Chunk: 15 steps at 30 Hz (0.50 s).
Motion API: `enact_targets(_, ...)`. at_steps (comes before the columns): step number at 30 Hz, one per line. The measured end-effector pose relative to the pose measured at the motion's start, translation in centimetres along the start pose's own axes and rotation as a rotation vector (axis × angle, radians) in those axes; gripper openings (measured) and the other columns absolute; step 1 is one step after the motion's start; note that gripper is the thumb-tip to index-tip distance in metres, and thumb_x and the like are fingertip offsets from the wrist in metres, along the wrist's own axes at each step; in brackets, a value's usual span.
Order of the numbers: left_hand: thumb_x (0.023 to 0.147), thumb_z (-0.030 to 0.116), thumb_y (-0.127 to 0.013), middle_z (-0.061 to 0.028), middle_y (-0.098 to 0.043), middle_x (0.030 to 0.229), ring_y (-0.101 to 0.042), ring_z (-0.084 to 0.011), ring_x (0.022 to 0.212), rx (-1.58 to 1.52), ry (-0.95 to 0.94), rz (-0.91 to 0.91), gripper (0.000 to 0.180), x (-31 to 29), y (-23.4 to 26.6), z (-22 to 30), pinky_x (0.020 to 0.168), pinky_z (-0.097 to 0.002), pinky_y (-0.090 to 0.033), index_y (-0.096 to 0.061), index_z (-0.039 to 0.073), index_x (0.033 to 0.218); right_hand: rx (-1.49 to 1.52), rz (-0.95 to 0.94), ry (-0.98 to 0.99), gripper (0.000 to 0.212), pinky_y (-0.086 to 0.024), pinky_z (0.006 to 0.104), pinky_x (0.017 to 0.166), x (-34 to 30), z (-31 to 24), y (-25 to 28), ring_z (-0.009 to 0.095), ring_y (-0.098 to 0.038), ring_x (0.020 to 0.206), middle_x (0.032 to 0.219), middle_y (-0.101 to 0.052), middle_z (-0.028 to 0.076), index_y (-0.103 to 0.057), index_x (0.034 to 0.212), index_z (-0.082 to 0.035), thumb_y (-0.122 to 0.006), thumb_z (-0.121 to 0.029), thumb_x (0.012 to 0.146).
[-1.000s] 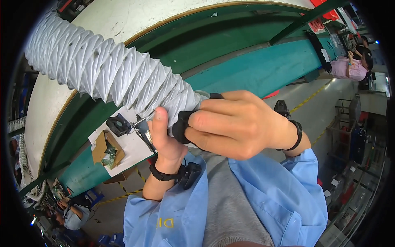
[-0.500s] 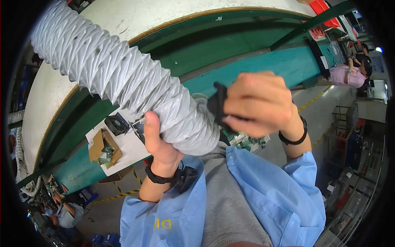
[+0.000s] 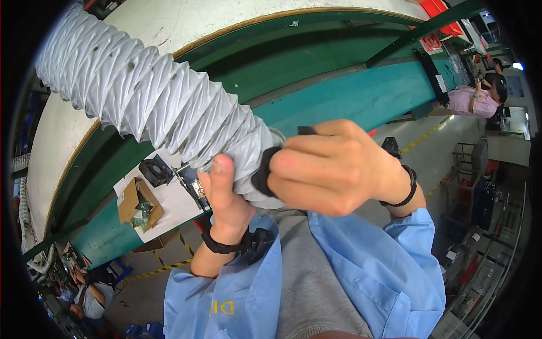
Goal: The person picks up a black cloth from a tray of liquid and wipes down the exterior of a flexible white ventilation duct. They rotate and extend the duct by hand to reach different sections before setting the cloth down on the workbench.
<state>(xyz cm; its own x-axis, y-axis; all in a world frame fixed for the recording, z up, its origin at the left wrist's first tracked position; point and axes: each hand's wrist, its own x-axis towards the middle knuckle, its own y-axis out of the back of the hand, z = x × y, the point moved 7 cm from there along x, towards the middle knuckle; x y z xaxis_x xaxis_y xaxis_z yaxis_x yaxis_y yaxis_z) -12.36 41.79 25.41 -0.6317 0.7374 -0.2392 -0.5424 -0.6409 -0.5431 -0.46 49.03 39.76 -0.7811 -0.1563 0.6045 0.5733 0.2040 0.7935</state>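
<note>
Head view: a worker in a blue jacket (image 3: 384,265) is handling a wide, pale, ribbed hose (image 3: 164,101), which is slanting from the upper left to its near end in front of the chest. The left hand (image 3: 230,200) is clasping the hose from below near that end, its thumb pressing upright against the folds and its other fingers hiding behind them. The right hand (image 3: 330,166) is pinching a black strap (image 3: 264,172) at the hose's near end, its fingers curling tightly around it. Beyond, a white sheet (image 3: 176,208) is lying on a long green surface (image 3: 361,93), carrying an open cardboard box (image 3: 127,203) with green circuit boards (image 3: 142,214) inside; a black square frame (image 3: 157,170) is sitting just beside the box. Far right, a co-worker in pink (image 3: 473,101) is standing near the surface; another person (image 3: 93,299) is working at lower left.
</note>
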Motion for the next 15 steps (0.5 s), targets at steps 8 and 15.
enact_targets(8, 0.102, 0.064, -0.042, -0.0137, -0.063, 0.132, -0.062, -0.0258, 0.12, -0.025, -0.097, -0.054, 0.073, -0.2, -0.4, 0.5, 0.102, -0.0398, -0.047, -0.055, 0.003, 0.139, 0.028, 0.121, 0.004, 0.019, -0.032, 0.0257, 0.041, -0.7, 0.8, 0.2, 0.014, -0.055, 0.056, 0.075, -0.051, 0.002, -0.061, 0.071, -0.004, -0.073, -0.009, 0.057)
enact_targets(15, 0.101, 0.066, -0.042, -0.0134, -0.063, 0.132, -0.061, -0.0239, 0.122, 0.16, -0.004, -0.079, 0.074, -0.3, 1.0, -0.5, 0.102, -0.0395, -0.048, -0.055, 0.003, 0.138, 0.025, 0.007, 0.019, 0.017, -0.033, 0.028, 0.038, 0.0, -0.7, -0.6, 0.012, -0.05, 0.059, 0.077, -0.045, 0.002, -0.054, 0.069, -0.008, -0.067, -0.015, 0.061)
